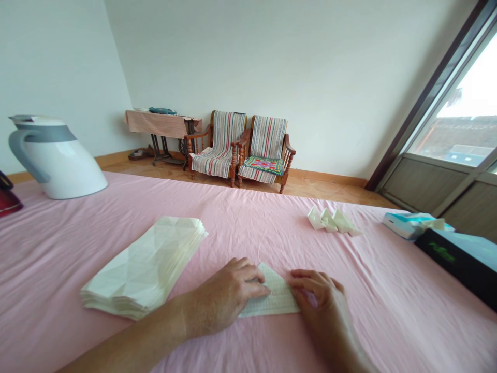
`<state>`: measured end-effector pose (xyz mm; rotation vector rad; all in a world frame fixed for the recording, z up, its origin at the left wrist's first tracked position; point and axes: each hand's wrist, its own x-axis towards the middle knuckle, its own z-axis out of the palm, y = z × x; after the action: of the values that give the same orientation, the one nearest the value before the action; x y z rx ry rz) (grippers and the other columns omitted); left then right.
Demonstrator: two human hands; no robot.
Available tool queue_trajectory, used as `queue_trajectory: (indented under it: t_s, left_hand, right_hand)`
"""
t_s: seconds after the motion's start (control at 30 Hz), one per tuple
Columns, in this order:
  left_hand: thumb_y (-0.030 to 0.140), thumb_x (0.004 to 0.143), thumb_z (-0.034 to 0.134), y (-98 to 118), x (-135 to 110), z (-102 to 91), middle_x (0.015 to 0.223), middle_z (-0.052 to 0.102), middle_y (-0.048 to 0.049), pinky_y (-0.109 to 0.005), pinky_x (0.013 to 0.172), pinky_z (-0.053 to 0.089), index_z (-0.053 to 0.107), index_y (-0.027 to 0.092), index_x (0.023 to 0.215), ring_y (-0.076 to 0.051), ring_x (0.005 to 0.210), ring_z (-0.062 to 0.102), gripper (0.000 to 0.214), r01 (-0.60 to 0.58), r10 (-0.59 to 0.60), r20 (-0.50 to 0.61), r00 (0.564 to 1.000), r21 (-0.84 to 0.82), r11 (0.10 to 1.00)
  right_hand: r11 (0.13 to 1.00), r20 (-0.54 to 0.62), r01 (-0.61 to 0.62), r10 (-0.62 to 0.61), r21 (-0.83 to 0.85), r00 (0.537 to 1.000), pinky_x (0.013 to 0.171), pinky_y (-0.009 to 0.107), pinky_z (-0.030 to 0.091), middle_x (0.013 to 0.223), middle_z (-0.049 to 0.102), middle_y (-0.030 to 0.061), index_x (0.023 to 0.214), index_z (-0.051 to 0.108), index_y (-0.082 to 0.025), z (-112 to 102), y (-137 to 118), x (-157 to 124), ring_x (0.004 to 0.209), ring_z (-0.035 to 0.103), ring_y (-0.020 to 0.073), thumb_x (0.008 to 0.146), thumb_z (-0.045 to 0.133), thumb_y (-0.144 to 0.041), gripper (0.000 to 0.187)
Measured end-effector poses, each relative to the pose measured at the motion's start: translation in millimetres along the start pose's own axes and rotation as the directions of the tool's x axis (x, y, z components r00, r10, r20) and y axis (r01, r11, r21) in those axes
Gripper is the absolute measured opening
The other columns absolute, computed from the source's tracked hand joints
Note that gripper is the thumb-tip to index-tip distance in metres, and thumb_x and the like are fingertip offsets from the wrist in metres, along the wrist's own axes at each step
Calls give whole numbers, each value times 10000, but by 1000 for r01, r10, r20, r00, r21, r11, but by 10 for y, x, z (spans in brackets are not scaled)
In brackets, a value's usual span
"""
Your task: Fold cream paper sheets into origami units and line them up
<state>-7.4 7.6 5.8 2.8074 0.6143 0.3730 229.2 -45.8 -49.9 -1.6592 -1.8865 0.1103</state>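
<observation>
A small sheet of gridded paper [276,298], partly folded, lies on the pink tablecloth [240,223] near the front edge. My left hand [223,295] rests on its left part with fingers curled down and pressing the paper. My right hand [320,300] lies on its right edge, fingers laid flat along the fold. A thick stack of creased white sheets [145,267] sits just left of my left hand. Several folded white paper shapes [333,220] lie farther back on the right.
A white electric kettle [54,155] stands at the back left, a dark red object [8,197] beside it at the edge. A tissue box [411,224] and a black box [462,261] sit at the right. Two wooden chairs [243,150] and a side table [163,124] stand by the far wall.
</observation>
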Motion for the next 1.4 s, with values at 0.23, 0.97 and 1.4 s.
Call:
queue_trajectory:
  t_s: [0.23, 0.97, 1.4]
  left_hand:
    - [45, 901, 513, -4, -2, -2, 1116, 632, -42, -316, 923, 404, 648, 235, 1119, -204, 1000, 541, 319, -20, 20, -19, 1000, 3, 1000]
    - [289, 857, 580, -19, -162, -58, 712, 575, 15, -266, 626, 338, 534, 177, 654, -166, 708, 556, 236, 544, -565, -145, 812, -163, 823]
    - [228, 679, 738, 41, -127, -12, 796, 597, 5, -277, 695, 348, 570, 171, 698, -201, 815, 560, 178, 603, -626, -118, 771, -182, 777]
  right_hand:
    - [967, 78, 187, -176, -174, 981, 778, 406, 502, 1160, 659, 72, 1165, 645, -246, -46, -110, -119, 1003, 618, 249, 824, 428, -54, 447]
    - [926, 116, 290, -270, -240, 956, 729, 408, 497, 1004, 653, 84, 992, 625, -205, -170, -238, -183, 854, 614, 255, 864, 547, -206, 150]
    - [937, 144, 264, -236, -229, 961, 700, 392, 508, 992, 629, 87, 992, 610, -198, -114, -245, -210, 844, 600, 255, 823, 537, -127, 197]
